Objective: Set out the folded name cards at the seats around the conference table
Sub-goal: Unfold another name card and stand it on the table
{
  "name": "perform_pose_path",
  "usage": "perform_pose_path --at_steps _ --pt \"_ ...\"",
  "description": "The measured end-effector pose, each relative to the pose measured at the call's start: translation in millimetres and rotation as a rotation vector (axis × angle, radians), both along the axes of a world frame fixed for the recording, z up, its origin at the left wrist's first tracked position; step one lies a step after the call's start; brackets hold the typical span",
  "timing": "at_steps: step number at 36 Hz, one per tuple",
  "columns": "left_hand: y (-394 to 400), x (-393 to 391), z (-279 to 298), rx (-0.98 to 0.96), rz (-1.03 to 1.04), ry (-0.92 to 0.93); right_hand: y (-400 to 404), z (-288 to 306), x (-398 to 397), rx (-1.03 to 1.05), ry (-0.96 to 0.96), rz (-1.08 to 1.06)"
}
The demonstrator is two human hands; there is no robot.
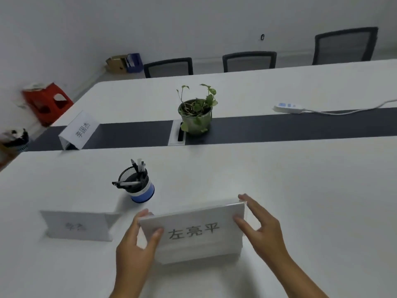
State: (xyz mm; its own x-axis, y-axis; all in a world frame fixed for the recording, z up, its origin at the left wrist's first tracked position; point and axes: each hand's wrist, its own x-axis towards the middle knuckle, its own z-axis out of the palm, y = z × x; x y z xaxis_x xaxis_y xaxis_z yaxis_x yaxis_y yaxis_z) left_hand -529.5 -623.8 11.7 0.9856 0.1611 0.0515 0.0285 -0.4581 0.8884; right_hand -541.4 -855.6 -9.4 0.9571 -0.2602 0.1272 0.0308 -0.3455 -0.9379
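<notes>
A white folded name card [199, 237] with three black characters stands on the white conference table [300, 190] near its front edge. My left hand [137, 244] pinches the card's left end, thumb on the front face and fingers behind. My right hand [260, 226] holds the right end the same way. A second name card [77, 225] stands to the left, its print blurred. A third name card [79, 131] stands on the dark centre strip at the table's left end.
A mesh pen holder [137, 183] with several pens stands just beyond the held card. A potted plant [196, 112] and a cable slot sit on the dark strip; a power strip [289, 108] lies farther right. Three black chairs [249, 61] line the far side. A red stool [47, 102] stands left.
</notes>
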Motion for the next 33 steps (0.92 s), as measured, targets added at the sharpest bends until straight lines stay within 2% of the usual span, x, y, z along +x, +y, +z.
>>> perform_pose_path --at_steps 5,12,17,20,23,33 --pt "-34.6 1.1 40.1 -0.058 -0.016 -0.119 -32.5 25.1 -6.4 0.035 -0.163 -0.049" --pt "-166.3 14.3 41.4 -0.232 -0.153 -0.128 -143.9 38.3 -16.7 0.187 -0.238 -0.212" --pt "-264.9 24.6 -2.6 -0.420 -0.298 0.113 -227.8 3.9 -24.3 0.232 -0.116 -0.346" --pt "-299.8 27.5 -29.7 -0.423 -0.330 0.278 -260.3 -29.9 -30.6 0.257 0.010 -0.383" --pt "-314.0 32.2 -52.7 -0.364 -0.340 0.359 -274.1 -58.4 -35.3 0.245 0.109 -0.384" --pt "-328.3 58.5 -93.0 -0.217 -0.328 0.385 -291.9 -101.8 -2.2 0.247 0.249 -0.447"
